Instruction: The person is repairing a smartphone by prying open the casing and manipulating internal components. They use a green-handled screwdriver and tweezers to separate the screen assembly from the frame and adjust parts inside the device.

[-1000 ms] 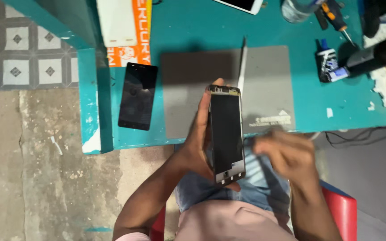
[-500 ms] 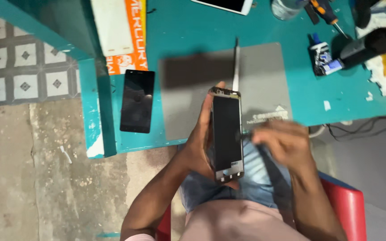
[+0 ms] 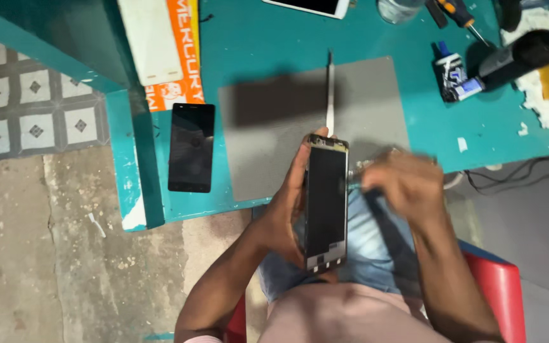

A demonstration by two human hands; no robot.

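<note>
My left hand (image 3: pixel 285 213) grips a phone (image 3: pixel 326 203) with a dark screen and a bare gold-edged frame, held upright over my lap just in front of the table edge. My right hand (image 3: pixel 405 184) is blurred by motion at the phone's right side, its fingers pinched around what looks like a small pale thin tool (image 3: pixel 358 168) that touches the phone's upper right edge. What the tool is cannot be made out.
A grey work mat (image 3: pixel 274 127) lies on the teal table (image 3: pixel 255 38) with a thin metal pry tool (image 3: pixel 330 95) on it. A black phone screen (image 3: pixel 191 147) lies to the left. Screwdriver (image 3: pixel 462 13), black bottle (image 3: pixel 519 54) and cables (image 3: pixel 528 171) are at right. I sit on a red chair (image 3: pixel 497 286).
My right hand has risen from beside the phone's lower half to its upper right edge. My left hand keeps the phone upright in about the same place.
</note>
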